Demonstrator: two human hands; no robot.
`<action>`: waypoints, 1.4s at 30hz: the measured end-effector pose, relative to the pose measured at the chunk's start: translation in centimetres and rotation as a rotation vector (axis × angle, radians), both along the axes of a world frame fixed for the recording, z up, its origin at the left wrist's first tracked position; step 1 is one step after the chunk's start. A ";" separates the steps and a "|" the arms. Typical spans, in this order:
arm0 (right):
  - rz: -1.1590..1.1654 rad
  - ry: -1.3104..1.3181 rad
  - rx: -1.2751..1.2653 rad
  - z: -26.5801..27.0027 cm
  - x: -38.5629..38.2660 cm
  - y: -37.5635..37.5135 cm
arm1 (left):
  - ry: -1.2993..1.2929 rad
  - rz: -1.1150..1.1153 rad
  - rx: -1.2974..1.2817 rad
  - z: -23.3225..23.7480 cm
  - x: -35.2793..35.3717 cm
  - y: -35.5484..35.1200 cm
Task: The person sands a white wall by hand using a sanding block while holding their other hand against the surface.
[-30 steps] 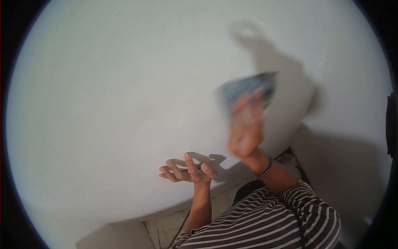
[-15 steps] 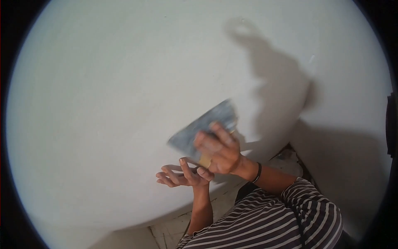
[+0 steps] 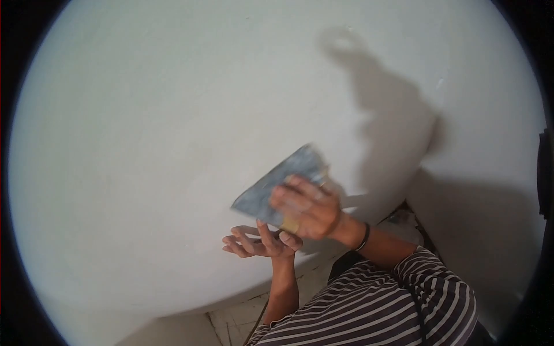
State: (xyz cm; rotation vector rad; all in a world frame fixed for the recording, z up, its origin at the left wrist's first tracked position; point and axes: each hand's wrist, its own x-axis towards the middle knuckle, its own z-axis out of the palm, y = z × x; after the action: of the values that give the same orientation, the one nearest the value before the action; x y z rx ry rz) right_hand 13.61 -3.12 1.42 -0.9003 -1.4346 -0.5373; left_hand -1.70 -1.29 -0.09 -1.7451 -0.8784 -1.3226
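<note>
A flat grey-blue blade (image 3: 277, 183), a wide scraper with a yellowish part near its lower end, is tilted in front of the pale wall. My right hand (image 3: 309, 209) grips it, fingers over its face and slightly blurred. Just below and to the left, my left hand (image 3: 262, 241) is palm up with its fingers spread, close to the scraper's lower corner. Whether the left hand touches the scraper I cannot tell.
A large pale wall (image 3: 144, 132) fills the view, with a shadow of the arms at the upper right. A second wall (image 3: 490, 138) meets it at a corner. Tiled floor (image 3: 236, 320) and a whitish object (image 3: 404, 228) show below.
The scraper and my right hand have shifted slightly, the blade's upper end now lower and further left. My left hand has moved a little to the right.
</note>
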 end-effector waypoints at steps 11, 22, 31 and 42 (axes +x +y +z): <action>-0.020 0.061 0.053 0.1 -0.9 0.5 | -0.014 0.007 0.009 -0.1 0.0 0.3; -0.042 0.011 0.114 0.3 0.6 1.7 | -0.067 0.016 0.012 -0.1 -0.1 0.4; -0.237 0.244 0.192 2.7 4.3 3.2 | -0.016 0.055 0.021 0.2 -0.3 0.3; -0.317 0.242 0.176 4.1 5.5 2.6 | 0.018 0.043 -0.006 0.3 -0.9 0.2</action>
State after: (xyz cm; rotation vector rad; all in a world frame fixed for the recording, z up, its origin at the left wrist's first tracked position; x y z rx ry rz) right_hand 19.08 -0.54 5.54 -1.0194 -1.0156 -0.7514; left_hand -2.55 -1.11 0.16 -1.7307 -0.9058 -1.2756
